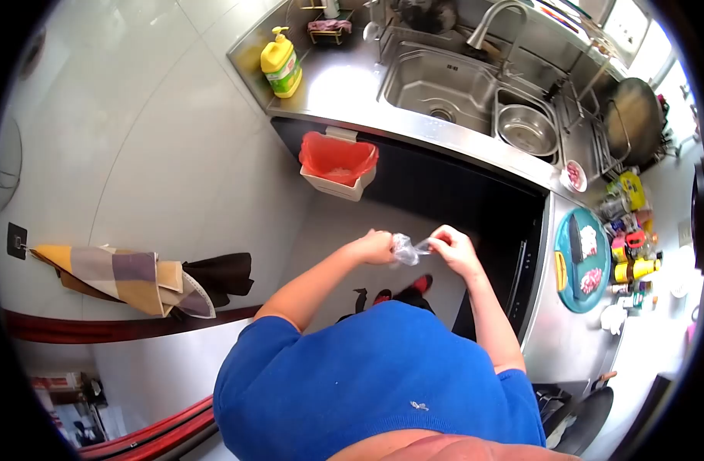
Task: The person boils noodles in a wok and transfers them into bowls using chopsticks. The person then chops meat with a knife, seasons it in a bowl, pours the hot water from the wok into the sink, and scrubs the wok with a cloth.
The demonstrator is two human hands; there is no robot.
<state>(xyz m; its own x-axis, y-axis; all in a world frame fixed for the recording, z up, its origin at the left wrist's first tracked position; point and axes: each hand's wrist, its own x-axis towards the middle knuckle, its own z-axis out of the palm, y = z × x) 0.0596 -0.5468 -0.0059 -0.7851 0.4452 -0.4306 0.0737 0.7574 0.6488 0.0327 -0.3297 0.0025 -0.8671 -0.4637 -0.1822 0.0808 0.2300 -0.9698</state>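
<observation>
A crumpled clear plastic bag [406, 250] is stretched between my two hands, in front of my body and above the floor. My left hand [378, 247] is closed around one side of it, its fingers partly hidden by the plastic. The fingertips of my right hand [453, 247] pinch a thin twisted end. To the upper left of my hands, a small bin [340, 188] with a red liner hangs on the dark cabinet front.
Beyond the bin runs a steel counter with a sink [444, 88] and a yellow soap bottle [281, 65]. At right, a teal cutting board [572, 288] holds a cleaver [575, 238] and chopped food. Cloths [137, 276] hang at left; a wok [590, 419] sits lower right.
</observation>
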